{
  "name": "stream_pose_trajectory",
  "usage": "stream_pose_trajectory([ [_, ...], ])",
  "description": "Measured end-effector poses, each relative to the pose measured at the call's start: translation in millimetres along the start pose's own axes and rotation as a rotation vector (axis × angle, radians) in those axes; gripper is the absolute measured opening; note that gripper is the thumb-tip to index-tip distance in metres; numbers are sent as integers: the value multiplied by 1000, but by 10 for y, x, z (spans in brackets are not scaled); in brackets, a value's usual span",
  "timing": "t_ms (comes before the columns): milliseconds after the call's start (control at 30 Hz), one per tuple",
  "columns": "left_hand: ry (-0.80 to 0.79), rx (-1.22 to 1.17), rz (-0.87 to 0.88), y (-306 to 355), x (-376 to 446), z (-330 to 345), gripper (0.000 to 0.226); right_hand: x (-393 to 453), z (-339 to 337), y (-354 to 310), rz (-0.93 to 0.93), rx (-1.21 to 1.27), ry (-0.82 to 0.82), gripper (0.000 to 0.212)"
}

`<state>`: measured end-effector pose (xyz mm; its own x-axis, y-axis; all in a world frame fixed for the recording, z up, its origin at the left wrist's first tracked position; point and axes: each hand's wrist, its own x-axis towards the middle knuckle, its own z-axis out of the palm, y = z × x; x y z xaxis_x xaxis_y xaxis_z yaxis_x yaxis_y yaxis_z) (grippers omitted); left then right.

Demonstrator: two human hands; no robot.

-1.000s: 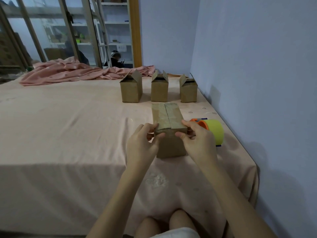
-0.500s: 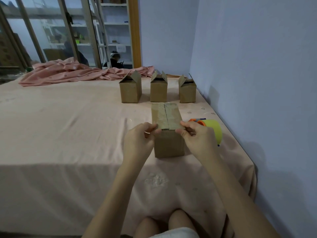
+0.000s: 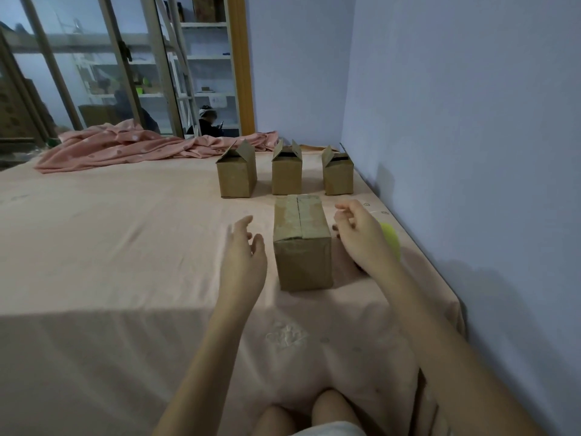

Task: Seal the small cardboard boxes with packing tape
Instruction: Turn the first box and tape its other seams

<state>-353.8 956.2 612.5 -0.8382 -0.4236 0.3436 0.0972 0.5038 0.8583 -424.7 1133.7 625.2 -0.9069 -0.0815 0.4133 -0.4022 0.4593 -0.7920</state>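
A pink-covered bed [image 3: 125,247] is seen carrying a closed cardboard box [image 3: 301,247], with three open-flapped boxes [image 3: 286,174] lined up behind it. The box is flanked, untouched, by the left hand [image 3: 243,256] and right hand [image 3: 358,234], each grip loosely open and empty. A yellow tape roll [image 3: 391,240] is half hidden behind the right hand.

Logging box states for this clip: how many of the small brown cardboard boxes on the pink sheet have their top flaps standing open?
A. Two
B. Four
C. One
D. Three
D: the three small brown cardboard boxes in the back row have raised flaps, while the near brown cardboard box, between the open hands, has its flaps closed flat.
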Motion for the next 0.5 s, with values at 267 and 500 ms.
stream_pose_trajectory([
  [267, -223, -77, 28, 120, -767, 224, 44, 604, 299, -76, 303, 102, -183, 45],
  [500, -262, 85, -23, 155, -770, 337, 74, 576, 425, -60, 370, 368, -66, 30],
])
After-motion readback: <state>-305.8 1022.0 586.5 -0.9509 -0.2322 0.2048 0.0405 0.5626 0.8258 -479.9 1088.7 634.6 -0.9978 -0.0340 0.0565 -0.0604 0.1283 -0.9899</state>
